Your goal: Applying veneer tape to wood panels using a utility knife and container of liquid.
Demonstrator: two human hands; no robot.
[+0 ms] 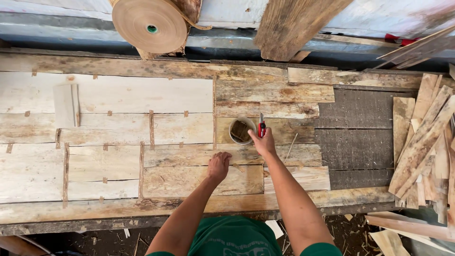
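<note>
**Veneer patching at the bench — hands mid-sheet**

Left hand (219, 165) rests on the veneer sheets (118, 137) near the middle of the bench (95, 208), fingers curled down and pressing the wood flat — likely to keep a seam from lifting. Nothing is held in it.

Right hand (263, 141) is clenched round a red tool (261, 126), its tip pointing up and away from the body, just beside a small cup (241, 131) that sits on the sheets toward the far edge. The cup is within short reach of the working hand, which seems the reason for its spot; its contents are too dark to tell.

Short tape strips (151, 129) bridge the joints between sheets, holding them edge to edge. A tape roll (150, 24) hangs above the far edge. Loose veneer offcuts (424, 142) are stacked at the right end, clear of the laid sheets.
</note>
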